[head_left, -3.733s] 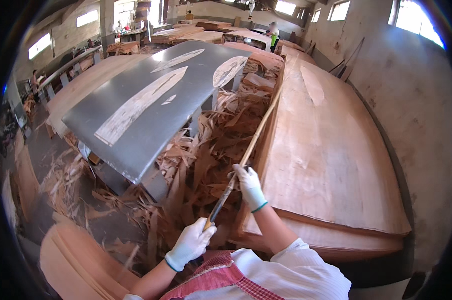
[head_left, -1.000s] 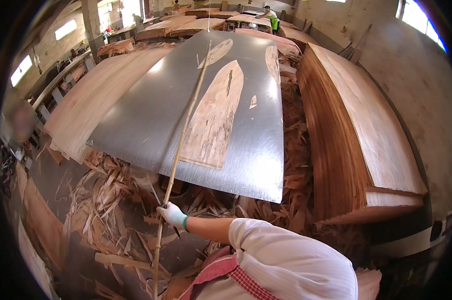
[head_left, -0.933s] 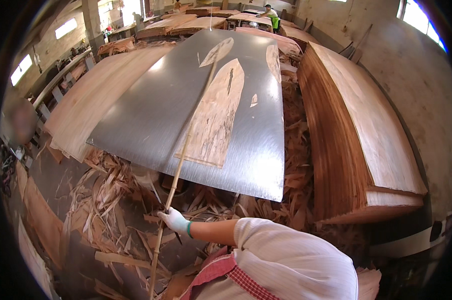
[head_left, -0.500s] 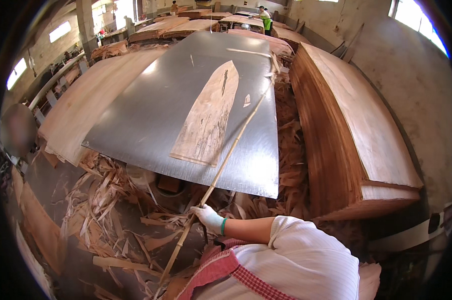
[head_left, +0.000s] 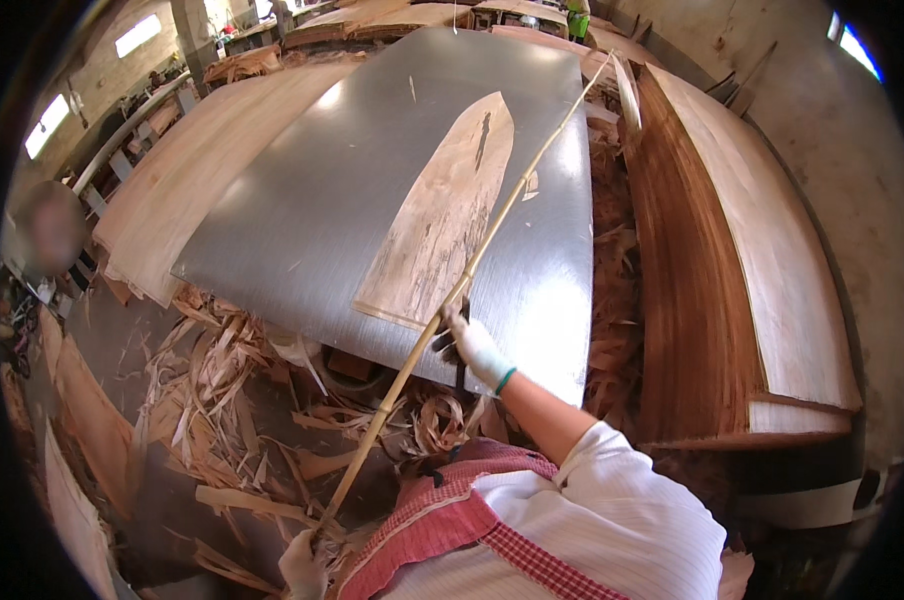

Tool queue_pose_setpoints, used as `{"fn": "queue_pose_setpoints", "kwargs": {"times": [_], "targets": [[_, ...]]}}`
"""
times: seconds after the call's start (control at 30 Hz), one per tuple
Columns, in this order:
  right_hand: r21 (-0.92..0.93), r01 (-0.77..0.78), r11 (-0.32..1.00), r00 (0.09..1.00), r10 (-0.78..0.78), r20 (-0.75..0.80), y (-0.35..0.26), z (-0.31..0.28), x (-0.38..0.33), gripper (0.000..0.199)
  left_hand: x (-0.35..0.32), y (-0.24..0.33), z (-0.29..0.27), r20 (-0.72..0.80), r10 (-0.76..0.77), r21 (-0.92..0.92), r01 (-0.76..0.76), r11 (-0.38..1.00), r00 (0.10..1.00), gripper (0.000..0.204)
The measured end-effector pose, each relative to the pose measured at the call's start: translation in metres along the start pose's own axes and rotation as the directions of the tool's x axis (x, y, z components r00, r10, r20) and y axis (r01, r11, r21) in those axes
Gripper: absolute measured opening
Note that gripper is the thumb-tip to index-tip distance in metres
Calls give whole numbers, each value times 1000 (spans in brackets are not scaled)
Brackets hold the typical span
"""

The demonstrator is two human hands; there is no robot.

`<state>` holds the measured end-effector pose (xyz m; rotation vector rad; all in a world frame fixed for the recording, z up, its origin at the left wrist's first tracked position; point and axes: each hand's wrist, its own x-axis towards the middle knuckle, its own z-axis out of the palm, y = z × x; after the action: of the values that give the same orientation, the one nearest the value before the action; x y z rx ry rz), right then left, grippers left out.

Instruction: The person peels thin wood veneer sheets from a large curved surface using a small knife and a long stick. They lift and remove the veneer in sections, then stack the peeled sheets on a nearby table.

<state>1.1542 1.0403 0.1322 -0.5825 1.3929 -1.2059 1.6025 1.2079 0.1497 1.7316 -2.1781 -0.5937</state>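
Note:
A long, thin bamboo pole runs slantwise from my lower left across a smooth grey metal-topped table to its far right corner. My right hand, in a white glove with dark fingertips and a green band at the wrist, is closed around the pole's middle above the table's near edge. A narrow dark strip hangs below it; what it is I cannot tell. My left hand, also gloved, grips the pole's lower end. Beneath the pole lies a pointed piece of wood veneer with dark marks. A small veneer scrap lies beside the pole.
A tall veneer stack stands right of the table, and broad veneer sheets lie to the left. A pale veneer strip stands at the pole's far tip. Tangled veneer scraps cover the near floor. Someone in green is at the back.
My right hand has moved forward and right with the pole. The left hand has come into view. The pale strip at the far end has gone off the metal top toward the right stack.

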Motion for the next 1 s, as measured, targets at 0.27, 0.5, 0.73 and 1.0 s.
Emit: {"fn": "queue_pose_setpoints", "kwargs": {"times": [0.27, 0.5, 0.73, 1.0], "targets": [[-142, 225, 964, 963, -242, -117, -78, -93, 114, 27, 95, 64, 26, 50, -79, 4, 79, 997, 996, 16], [-816, -213, 537, 967, -4, -255, -65, -110, 197, 38, 149, 44, 3, -43, 14, 65, -11, 998, 999, 17], [-995, -77, -70, 997, -22, -76, 35, 21, 264, 33, 200, -15, -28, 56, 42, -50, -40, 998, 998, 19], [-347, 591, 728, 589, -95, 802, 217, 329, 176, 28, 251, -153, -119, 168, 219, -41, -215, 976, 961, 17]]}}
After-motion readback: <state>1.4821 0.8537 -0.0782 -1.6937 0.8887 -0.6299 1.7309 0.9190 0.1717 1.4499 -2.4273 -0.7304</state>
